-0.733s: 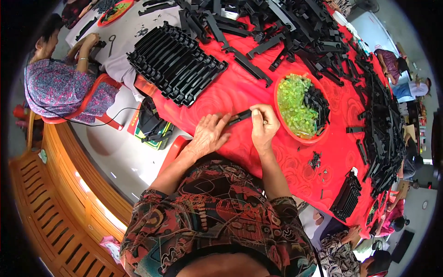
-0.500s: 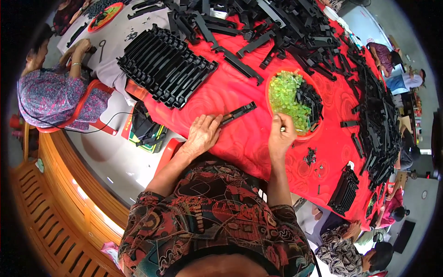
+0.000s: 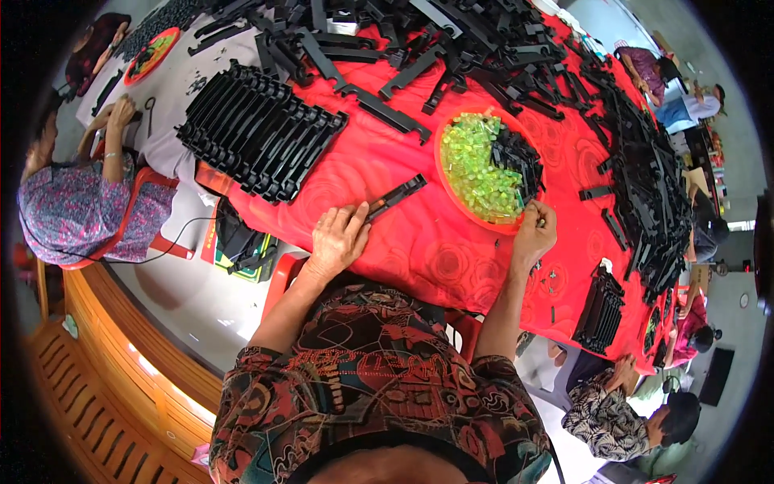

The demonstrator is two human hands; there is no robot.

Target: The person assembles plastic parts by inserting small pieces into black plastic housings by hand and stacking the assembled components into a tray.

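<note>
My left hand (image 3: 339, 240) rests on the red tablecloth (image 3: 419, 242) and pins the near end of a long black plastic strip (image 3: 397, 196). My right hand (image 3: 534, 231) is at the near rim of an orange bowl (image 3: 445, 181) filled with small translucent green pieces (image 3: 476, 165) and small black parts (image 3: 516, 161). Its fingers are curled at the rim; whether they pinch a piece is hidden.
A neat row of black strips (image 3: 258, 133) lies at the table's left. Loose black strips (image 3: 484, 40) pile across the far side and right edge (image 3: 645, 185). A small stack of black parts (image 3: 601, 310) sits near right. Other people sit at left (image 3: 72, 202) and lower right (image 3: 621, 403).
My right hand let go of the black strip and moved right to the orange bowl. My left hand stayed on the strip's near end.
</note>
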